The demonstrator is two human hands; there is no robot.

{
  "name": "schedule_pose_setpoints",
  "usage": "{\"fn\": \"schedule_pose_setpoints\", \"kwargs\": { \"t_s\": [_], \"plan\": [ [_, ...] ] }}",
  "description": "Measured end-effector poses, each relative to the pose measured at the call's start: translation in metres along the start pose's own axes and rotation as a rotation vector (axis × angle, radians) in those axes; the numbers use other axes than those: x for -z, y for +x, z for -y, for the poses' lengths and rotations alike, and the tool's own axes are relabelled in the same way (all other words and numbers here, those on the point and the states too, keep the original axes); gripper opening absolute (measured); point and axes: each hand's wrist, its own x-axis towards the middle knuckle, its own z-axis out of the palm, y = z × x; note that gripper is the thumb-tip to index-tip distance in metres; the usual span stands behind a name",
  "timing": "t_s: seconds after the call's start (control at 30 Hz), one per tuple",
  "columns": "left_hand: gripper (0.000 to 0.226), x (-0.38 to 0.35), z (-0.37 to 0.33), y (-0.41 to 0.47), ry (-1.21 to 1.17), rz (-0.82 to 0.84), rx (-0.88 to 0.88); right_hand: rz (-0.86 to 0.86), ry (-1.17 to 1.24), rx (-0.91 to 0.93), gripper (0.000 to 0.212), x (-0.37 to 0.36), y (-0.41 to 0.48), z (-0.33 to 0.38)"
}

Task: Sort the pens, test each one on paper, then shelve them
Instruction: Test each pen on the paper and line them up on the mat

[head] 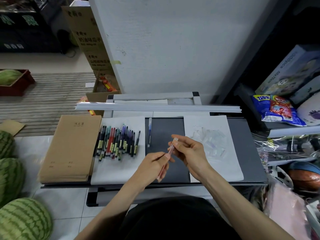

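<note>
A: Two hands on one pink pen (171,148)?
B: Yes. It's hanging over the dark worktop (166,129). Left hand (155,163) is gripping the barrel, fingers curled round it. Right hand (188,149) is pinching the top end, probably pulling the cap off for a test.
A: Other pens?
B: Pile of pens (117,142) is lying on the left sheet (119,170), likely still waiting. One blue pen (149,132) is lying alone on the worktop, probably set apart as sorted.
A: Test paper?
B: Right sheet (216,168) is sitting just beside the right hand, faint scribbles showing near its top.
A: Containers?
B: Only clear plastic wrapping (213,144) lying on that sheet; contents too faint to tell. Far left, a red crate (17,84) is holding a watermelon (8,77).
</note>
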Motion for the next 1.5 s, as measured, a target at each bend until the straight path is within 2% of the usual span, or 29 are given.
{"fn": "schedule_pose_setpoints", "kwargs": {
  "t_s": [0.1,0.2,0.3,0.4,0.53,0.6,0.67,0.73,0.9,1.07,1.23,1.4,1.5],
  "plan": [
    [0.030,0.002,0.004,0.007,0.418,-0.017,-0.106,-0.026,-0.050,0.015,0.025,0.003,0.004,-0.003],
    [0.027,0.004,0.011,0.017,0.536,0.039,-0.066,-0.059,-0.105,0.017,0.023,0.011,0.008,-0.011],
    [0.010,0.006,0.013,0.027,0.553,-0.031,-0.030,-0.075,-0.243,-0.007,0.026,0.021,0.012,-0.019],
    [0.004,0.011,0.014,0.041,0.525,-0.133,0.001,-0.168,-0.674,0.024,0.030,0.042,0.017,-0.024],
    [0.010,0.027,0.012,0.068,0.524,-0.274,0.050,-0.197,-1.286,0.112,0.035,0.075,0.016,-0.024],
    [0.014,0.034,0.008,0.080,0.584,-0.326,0.048,-0.176,-1.506,0.107,0.039,0.087,0.013,-0.024],
    [0.025,0.040,0.003,0.092,0.624,-0.348,0.042,-0.155,-1.617,0.104,0.042,0.093,0.012,-0.025],
    [0.033,0.044,0.001,0.105,0.656,-0.368,0.042,-0.147,-1.681,0.111,0.042,0.097,0.013,-0.028],
    [0.031,0.046,0.000,0.128,0.734,-0.384,0.075,-0.161,-1.734,0.176,0.042,0.101,0.020,-0.035],
    [0.019,0.047,-0.004,0.140,0.798,-0.410,0.100,-0.216,-1.657,0.279,0.051,0.101,0.023,-0.036],
    [0.013,0.048,-0.002,0.141,0.827,-0.387,0.122,-0.276,-1.744,0.361,0.053,0.107,0.029,-0.036],
    [0.017,0.054,0.006,0.148,0.816,-0.373,0.146,-0.288,-1.830,0.344,0.050,0.116,0.034,-0.039],
    [0.025,0.055,0.005,0.143,0.796,-0.373,0.098,-0.288,-1.846,0.343,0.049,0.116,0.035,-0.037]
  ]
}}
